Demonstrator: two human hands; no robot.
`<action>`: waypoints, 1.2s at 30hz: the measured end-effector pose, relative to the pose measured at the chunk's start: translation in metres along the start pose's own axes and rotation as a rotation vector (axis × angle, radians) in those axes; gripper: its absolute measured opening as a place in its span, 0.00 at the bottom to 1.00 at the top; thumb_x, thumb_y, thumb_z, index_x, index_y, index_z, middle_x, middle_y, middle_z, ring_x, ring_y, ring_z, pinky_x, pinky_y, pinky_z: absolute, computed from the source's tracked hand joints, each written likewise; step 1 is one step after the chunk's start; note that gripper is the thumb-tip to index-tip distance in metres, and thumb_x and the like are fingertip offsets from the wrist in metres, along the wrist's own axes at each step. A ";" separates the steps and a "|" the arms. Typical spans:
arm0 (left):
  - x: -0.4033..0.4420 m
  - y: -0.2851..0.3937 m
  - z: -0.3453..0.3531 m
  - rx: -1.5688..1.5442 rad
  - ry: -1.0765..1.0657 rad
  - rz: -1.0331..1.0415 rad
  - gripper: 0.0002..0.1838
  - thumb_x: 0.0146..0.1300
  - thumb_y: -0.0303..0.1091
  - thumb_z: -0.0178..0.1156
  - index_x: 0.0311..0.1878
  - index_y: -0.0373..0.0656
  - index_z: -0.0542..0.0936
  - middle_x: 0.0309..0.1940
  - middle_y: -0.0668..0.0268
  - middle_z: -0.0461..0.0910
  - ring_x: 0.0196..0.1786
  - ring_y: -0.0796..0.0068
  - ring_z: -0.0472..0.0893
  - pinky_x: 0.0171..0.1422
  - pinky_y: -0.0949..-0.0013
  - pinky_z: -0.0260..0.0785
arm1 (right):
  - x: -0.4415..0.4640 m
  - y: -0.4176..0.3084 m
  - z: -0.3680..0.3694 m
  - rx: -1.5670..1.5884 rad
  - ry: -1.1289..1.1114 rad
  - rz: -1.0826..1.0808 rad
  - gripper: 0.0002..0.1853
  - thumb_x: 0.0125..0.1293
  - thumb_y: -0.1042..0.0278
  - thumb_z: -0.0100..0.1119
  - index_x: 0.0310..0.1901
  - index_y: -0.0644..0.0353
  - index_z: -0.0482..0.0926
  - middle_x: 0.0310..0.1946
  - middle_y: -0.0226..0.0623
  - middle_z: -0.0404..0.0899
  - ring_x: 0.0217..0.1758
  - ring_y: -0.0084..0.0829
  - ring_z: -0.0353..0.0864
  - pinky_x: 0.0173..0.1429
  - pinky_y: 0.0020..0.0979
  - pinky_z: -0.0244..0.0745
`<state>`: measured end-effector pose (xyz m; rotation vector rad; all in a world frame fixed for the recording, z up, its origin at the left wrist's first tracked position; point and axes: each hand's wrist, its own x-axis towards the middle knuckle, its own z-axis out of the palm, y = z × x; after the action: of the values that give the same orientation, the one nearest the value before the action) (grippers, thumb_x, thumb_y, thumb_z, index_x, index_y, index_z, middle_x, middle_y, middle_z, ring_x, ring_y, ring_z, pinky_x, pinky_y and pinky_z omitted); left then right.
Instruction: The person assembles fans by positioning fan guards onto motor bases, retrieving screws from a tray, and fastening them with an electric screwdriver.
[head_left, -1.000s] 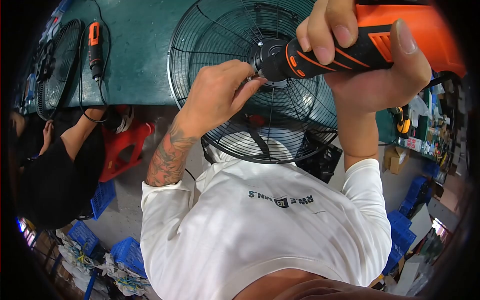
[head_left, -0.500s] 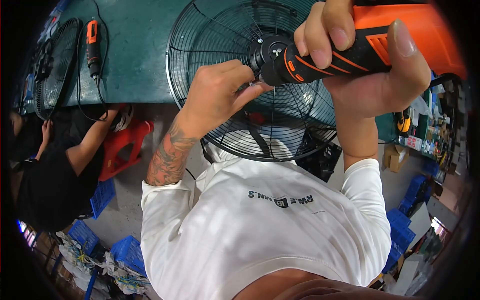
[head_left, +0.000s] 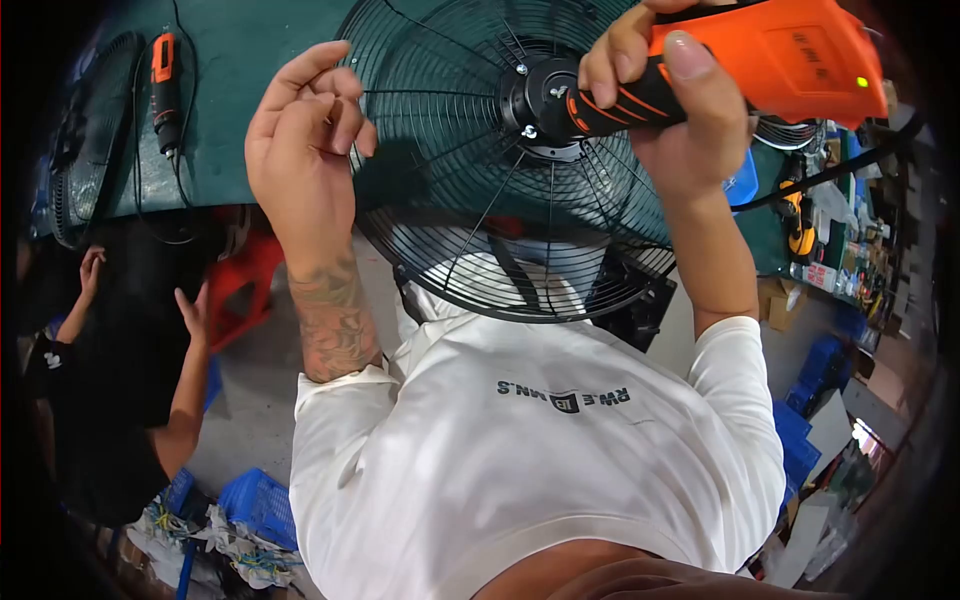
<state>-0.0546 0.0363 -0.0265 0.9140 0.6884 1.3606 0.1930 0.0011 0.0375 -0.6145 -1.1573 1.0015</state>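
Observation:
My right hand (head_left: 700,130) grips an orange and black electric screwdriver (head_left: 770,65); a green light glows at its rear end. The screwdriver's nose is over the black round hub (head_left: 540,100) of a wire fan guard (head_left: 480,230), and the bit's tip is hidden. Silvery screws (head_left: 530,131) show on the hub. Off the guard's left edge, my left hand (head_left: 305,145) is raised with its fingers curled in. A tiny glint shows between the thumb and fingers, too small to name.
Another fan guard (head_left: 95,130) and a second electric screwdriver (head_left: 164,95) lie on the green table (head_left: 245,40) at left. A person in black (head_left: 110,400) sits below them near a red stool (head_left: 245,290). At right are a yellow-black tool (head_left: 797,225) and a black cable (head_left: 850,165).
My left hand has pulled away from the hub to the left and up. My right hand and the screwdriver have shifted slightly left and now point at the hub's lower right.

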 end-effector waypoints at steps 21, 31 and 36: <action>0.000 -0.001 0.013 -0.245 0.028 -0.352 0.21 0.71 0.23 0.45 0.64 0.25 0.75 0.34 0.66 0.75 0.29 0.80 0.69 0.37 0.71 0.71 | -0.010 0.016 -0.002 -0.047 -0.036 0.140 0.29 0.62 0.54 0.78 0.50 0.63 0.69 0.27 0.36 0.76 0.28 0.27 0.78 0.35 0.28 0.75; 0.003 0.001 0.009 -0.080 -0.234 -0.333 0.18 0.81 0.37 0.53 0.58 0.31 0.82 0.30 0.63 0.82 0.19 0.88 0.65 0.25 0.79 0.68 | -0.006 0.014 0.005 -0.014 -0.026 0.072 0.24 0.64 0.63 0.73 0.52 0.65 0.70 0.26 0.37 0.76 0.23 0.26 0.76 0.31 0.28 0.75; 0.001 -0.003 0.022 0.285 -0.284 -0.375 0.17 0.80 0.42 0.56 0.53 0.36 0.84 0.20 0.78 0.68 0.18 0.93 0.61 0.20 0.82 0.52 | 0.008 -0.001 -0.003 0.043 -0.236 0.136 0.20 0.63 0.68 0.71 0.50 0.65 0.72 0.27 0.39 0.78 0.25 0.28 0.80 0.32 0.30 0.78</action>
<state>-0.0343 0.0340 -0.0179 1.1138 0.7983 0.7942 0.1969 0.0080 0.0407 -0.5570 -1.3093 1.2374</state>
